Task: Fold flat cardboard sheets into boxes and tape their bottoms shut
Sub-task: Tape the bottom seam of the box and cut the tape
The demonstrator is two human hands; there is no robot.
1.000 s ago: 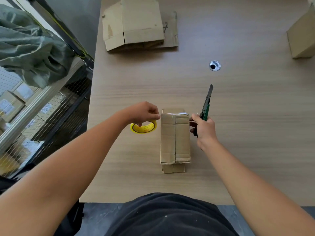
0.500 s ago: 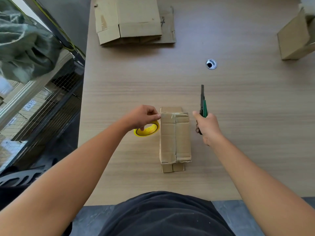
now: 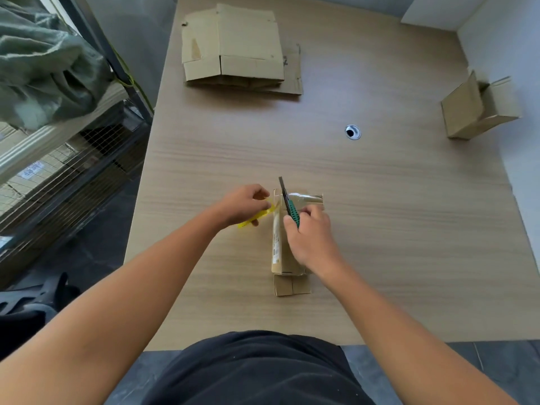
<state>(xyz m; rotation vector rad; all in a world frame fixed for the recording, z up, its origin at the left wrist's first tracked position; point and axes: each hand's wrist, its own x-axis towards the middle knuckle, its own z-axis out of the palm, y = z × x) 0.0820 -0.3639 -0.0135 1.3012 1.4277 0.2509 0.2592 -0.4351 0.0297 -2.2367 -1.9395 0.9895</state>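
Observation:
A small cardboard box (image 3: 280, 252) lies on the wooden table (image 3: 394, 229) in front of me, with clear tape across its far end. My left hand (image 3: 244, 204) holds a yellow tape roll (image 3: 257, 218) just left of the box. My right hand (image 3: 311, 235) is over the box and grips a green utility knife (image 3: 287, 204). The knife's blade points away from me, at the box's far left corner where the tape leaves the roll. My right hand hides much of the box's top.
A stack of flat cardboard sheets (image 3: 239, 51) lies at the far left of the table. An assembled open box (image 3: 479, 109) stands at the far right edge. A round cable grommet (image 3: 353, 132) sits mid-table. A wire shelf with green cloth (image 3: 43, 74) stands left.
My right hand has crossed from the right of the box to above it, bringing the knife blade to the tape at the far left corner. The left hand tilted the tape roll up.

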